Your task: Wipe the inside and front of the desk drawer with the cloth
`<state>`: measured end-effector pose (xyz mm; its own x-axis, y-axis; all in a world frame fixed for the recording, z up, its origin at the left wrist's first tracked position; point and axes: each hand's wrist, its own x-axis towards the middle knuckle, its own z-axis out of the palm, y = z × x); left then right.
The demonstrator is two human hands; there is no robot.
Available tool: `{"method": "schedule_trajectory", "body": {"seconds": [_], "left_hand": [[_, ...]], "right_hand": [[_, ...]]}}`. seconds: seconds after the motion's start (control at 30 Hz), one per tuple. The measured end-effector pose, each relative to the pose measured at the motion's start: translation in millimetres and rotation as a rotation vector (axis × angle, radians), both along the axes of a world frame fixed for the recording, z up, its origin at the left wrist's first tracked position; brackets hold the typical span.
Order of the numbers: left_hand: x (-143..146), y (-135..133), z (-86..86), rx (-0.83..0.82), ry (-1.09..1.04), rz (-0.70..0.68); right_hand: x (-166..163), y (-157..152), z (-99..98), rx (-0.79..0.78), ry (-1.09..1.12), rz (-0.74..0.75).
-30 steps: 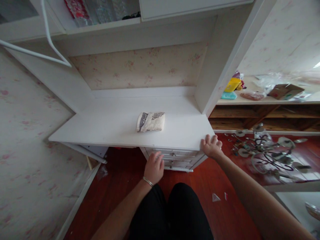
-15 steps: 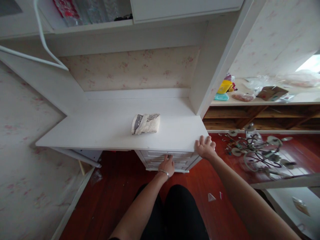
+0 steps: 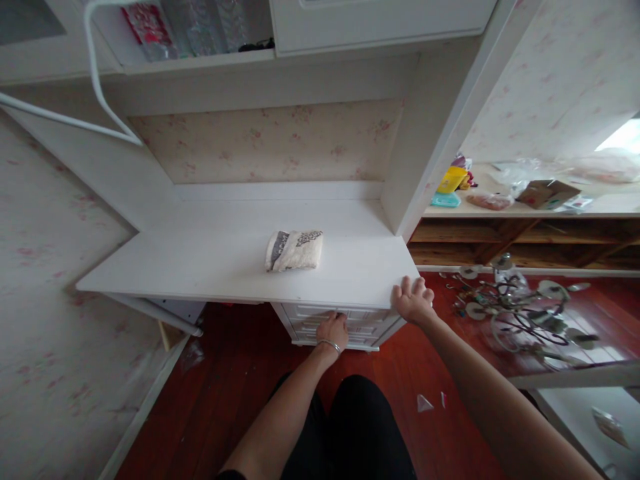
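Observation:
My left hand (image 3: 331, 330), with a bracelet at the wrist, is at the front of the top drawer (image 3: 313, 311) under the desk. Its fingers are closed around the small drawer handle (image 3: 341, 315), which they partly cover. My right hand (image 3: 413, 299) rests on the right front corner of the white desk (image 3: 225, 257), fingers spread over the edge. A folded cream cloth (image 3: 300, 251) with a grey band and dark print lies on the desktop, beyond both hands and touched by neither.
A white cable (image 3: 95, 73) hangs at upper left, before an upper shelf (image 3: 200, 61) holding clear bottles. To the right, a chandelier (image 3: 530, 310) lies on the red floor (image 3: 390, 407), below a low shelf unit (image 3: 500, 215) with bags and a box. Plastic scraps (image 3: 424, 403) lie nearby.
The view has shifted slightly, so the desk and cloth appear a little lower and further right. Both hands keep their places on the drawer and the desk corner.

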<state>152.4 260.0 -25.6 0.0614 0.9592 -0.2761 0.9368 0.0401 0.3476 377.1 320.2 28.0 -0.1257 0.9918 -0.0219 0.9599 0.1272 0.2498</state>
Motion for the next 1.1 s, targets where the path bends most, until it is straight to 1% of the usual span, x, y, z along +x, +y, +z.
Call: {"method": "schedule_trajectory", "body": {"seconds": [0.13,0.23,0.37,0.47,0.57,0.77,0.87,1.0,1.1], "left_hand": [[-2.6,1.6,-3.6,0.029,0.002,-0.017],[-2.9,3.4,-3.9,0.038,0.012,-0.019],[-1.9,4.9,2.1,0.019,0.023,-0.015],[-2.3,-3.7,8.0,-0.008,0.041,-0.026],[-4.8,-28.6,12.0,-0.028,0.054,-0.068],[-14.6,-104.4,18.3,-0.083,-0.014,-0.166],[-19.9,-138.0,22.1,-0.119,-0.051,-0.199],[-25.3,-174.3,24.4,-0.175,-0.085,-0.264],[-26.9,-198.7,21.8,-0.21,-0.107,-0.326]], "right_hand": [[-0.3,-1.0,0.1,0.033,-0.056,0.024],[-0.5,0.4,-0.5,0.008,-0.067,0.015],[-0.8,2.7,-0.3,-0.023,-0.043,0.003],[-0.3,3.5,-0.6,-0.028,-0.022,-0.022],[1.2,3.9,-2.4,-0.04,-0.029,-0.016],[2.1,2.0,-3.0,-0.022,-0.05,0.021],[1.0,1.1,-3.1,-0.016,-0.058,0.02],[0.2,1.3,-6.7,-0.009,-0.058,0.023],[-1.0,2.2,-5.2,-0.041,-0.015,0.012]]}}
